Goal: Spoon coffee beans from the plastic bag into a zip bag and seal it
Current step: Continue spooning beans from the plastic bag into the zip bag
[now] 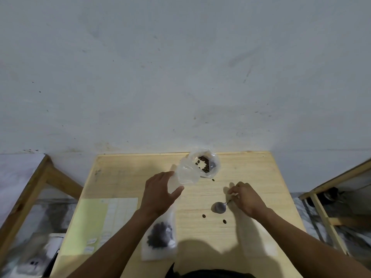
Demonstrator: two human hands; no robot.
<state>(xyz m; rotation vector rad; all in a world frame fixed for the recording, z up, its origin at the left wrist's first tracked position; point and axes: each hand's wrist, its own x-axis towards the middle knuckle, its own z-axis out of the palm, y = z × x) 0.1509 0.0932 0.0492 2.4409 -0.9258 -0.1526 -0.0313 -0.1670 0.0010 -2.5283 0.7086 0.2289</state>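
Observation:
A clear plastic bag (204, 163) with coffee beans lies open at the far edge of the wooden table (261, 177). My left hand (160, 191) grips the upper part of a translucent zip bag (158, 237). The zip bag runs under my wrist toward me and holds a dark clump of beans in its lower half. My right hand (247, 197) pinches the handle of a metal spoon (219, 207). The spoon's bowl looks empty and sits low over the table, to the right of the zip bag.
Loose beans (204, 216) lie on the table near the spoon, another (213, 179) by the plastic bag. A yellow sheet and paper forms (94, 221) cover the table's left side. Wooden frames (30, 197) stand on both sides of the table.

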